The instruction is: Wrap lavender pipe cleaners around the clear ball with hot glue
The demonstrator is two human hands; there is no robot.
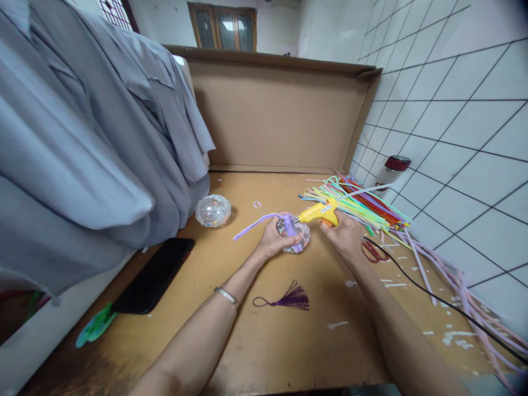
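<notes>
My left hand [277,240] grips a clear, speckled round piece [304,235] near the middle of the table. Lavender fuzzy stems [291,231] lie side by side across that piece, and one loose stem [256,224] sticks out to the left. My right hand [343,234] is closed on a yellow glue gun [317,212]. The gun's nozzle points left and meets the lavender stems, or sits just above them. A second clear, speckled round piece [213,210] stands apart at the left. Nearer to me lies a dark purple tassel [292,297] with a loop.
A bundle of colourful fuzzy stems [363,203] lies at the right, with red-handled scissors [374,251] and a black cable [429,294] nearby. A black phone [154,275] and grey cloth [103,137] are left. Cardboard [280,115] stands behind.
</notes>
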